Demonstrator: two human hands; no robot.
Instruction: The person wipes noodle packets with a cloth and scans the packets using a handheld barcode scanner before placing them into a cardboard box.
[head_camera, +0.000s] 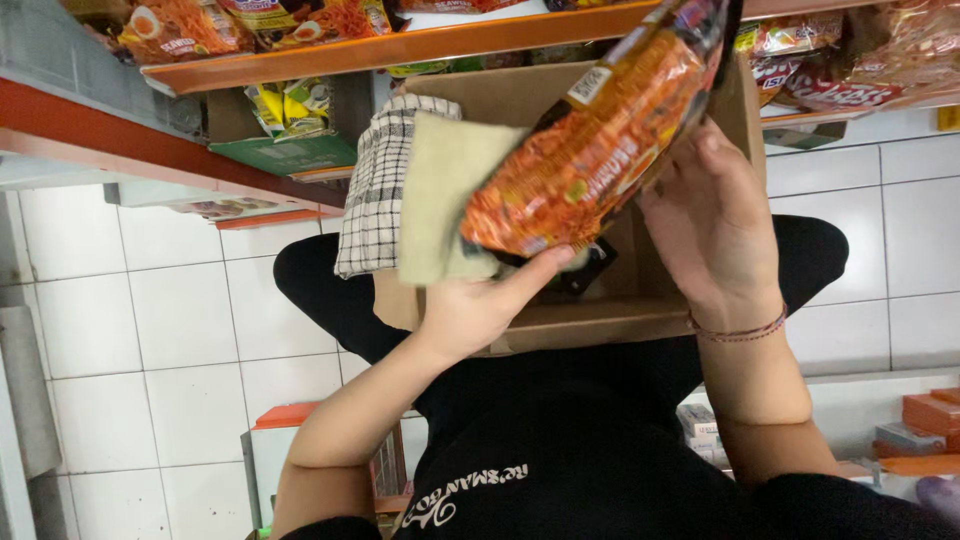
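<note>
An orange noodle packet (600, 140) is held up over an open cardboard box (620, 320) that rests on my lap. My left hand (480, 305) grips the packet's lower end with the thumb, and also presses a pale yellow-green cloth (440, 195) against it. My right hand (715, 225) holds the packet's right side, a thin bracelet on the wrist. A black-and-white checked cloth (375, 190) hangs over the box's left edge. Something dark (590, 275) lies inside the box, mostly hidden.
An orange shelf (400, 45) runs across the top with several snack packets on it. A lower red shelf (150, 145) holds a green box with yellow packets. White tiled floor lies left and right. Orange boxes (925, 415) stand at bottom right.
</note>
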